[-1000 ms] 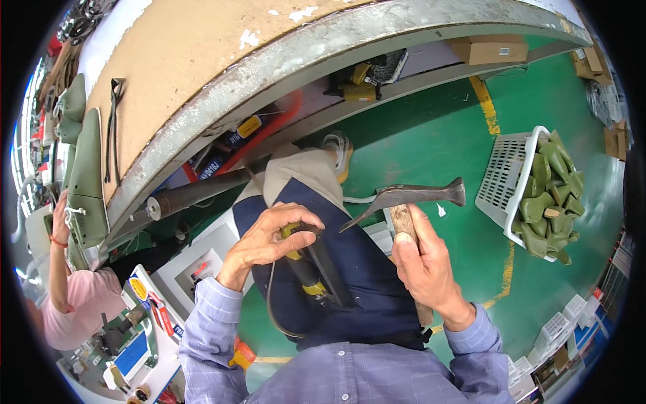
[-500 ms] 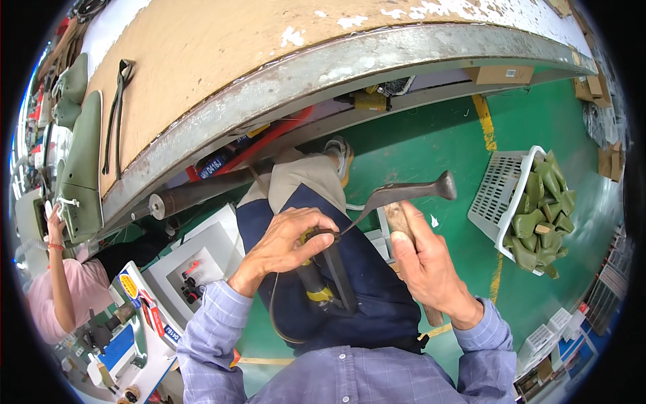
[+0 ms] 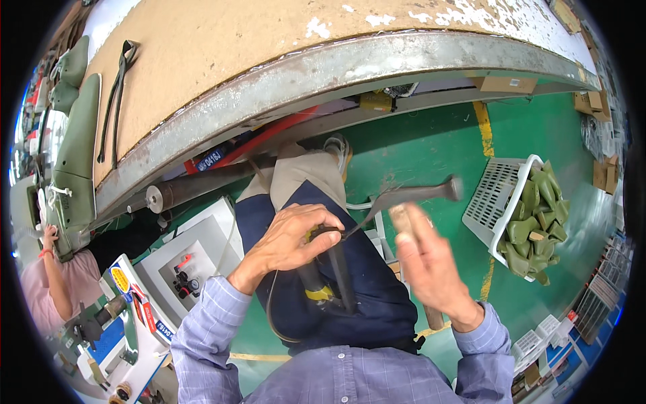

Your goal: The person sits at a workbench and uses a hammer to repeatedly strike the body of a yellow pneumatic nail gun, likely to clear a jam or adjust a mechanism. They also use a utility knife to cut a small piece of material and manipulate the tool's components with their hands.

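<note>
My right hand [image 3: 436, 276], smeared by motion, is wrapped round the wooden handle of a hammer [image 3: 425, 193]. The hammer's dark metal head has a long thin curved end pointing left and a round face at the right. My left hand [image 3: 289, 239] is closed over the top of a black-and-yellow tool [image 3: 313, 286] standing on my lap; its exact kind is unclear. A flat dark bar [image 3: 342, 283] rises beside that tool. The hammer's thin tip is near my left fingertips; whether they touch is unclear. A thin cord [image 3: 270, 310] hangs in a loop below my left hand.
A metal-edged workbench [image 3: 323, 64] curves across the front, with long black pincers [image 3: 118, 101] and green shoe lasts [image 3: 79, 155] on its left. At right, a white basket [image 3: 494, 195] holds green lasts. A person in pink [image 3: 64, 286] works at far left.
My right hand and the hammer have shifted slightly and now blur. My left hand keeps its grip in nearly the same place. The whole view has tilted a little.
</note>
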A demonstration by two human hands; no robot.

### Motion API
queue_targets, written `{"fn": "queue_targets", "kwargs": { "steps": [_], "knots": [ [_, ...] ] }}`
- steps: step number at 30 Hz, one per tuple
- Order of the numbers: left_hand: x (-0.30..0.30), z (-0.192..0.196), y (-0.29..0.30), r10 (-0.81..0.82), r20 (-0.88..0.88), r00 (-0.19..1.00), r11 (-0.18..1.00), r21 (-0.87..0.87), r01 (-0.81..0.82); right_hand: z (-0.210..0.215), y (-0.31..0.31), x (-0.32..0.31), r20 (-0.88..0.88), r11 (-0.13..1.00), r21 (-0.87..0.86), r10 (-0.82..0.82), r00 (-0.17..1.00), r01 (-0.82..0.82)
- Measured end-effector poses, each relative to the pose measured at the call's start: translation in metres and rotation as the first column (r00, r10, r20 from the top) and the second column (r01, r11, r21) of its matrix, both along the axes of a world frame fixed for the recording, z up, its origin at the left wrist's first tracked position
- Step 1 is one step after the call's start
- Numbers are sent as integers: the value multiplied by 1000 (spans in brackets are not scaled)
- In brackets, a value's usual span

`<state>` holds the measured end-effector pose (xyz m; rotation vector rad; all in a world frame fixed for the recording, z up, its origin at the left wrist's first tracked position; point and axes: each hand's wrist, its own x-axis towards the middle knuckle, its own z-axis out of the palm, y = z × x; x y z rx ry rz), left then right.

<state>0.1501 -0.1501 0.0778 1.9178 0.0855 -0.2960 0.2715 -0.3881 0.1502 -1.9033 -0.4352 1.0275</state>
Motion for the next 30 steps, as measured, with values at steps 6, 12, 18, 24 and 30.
{"fn": "queue_targets", "kwargs": {
  "steps": [6,12,18,24,30],
  "knots": [
    [-2,0,-1,12,5,1000,1000,5,-12,-3,2,2,45,997,52,-65,997,62],
    [3,5,-1,-27,-26,999,999,36,28,3,5,10,-23,999,-40,-21,1000,20],
    [3,1,0,-2,-27,1000,1000,5,2,1,4,4,69,999,48,-22,997,19],
    [-2,-2,-2,25,-14,1000,1000,-7,-25,2,1,9,-10,998,-30,-61,998,60],
    [2,2,-2,6,-25,1000,1000,25,-5,8,3,9,-24,998,-54,34,999,-35]
  ]
}}
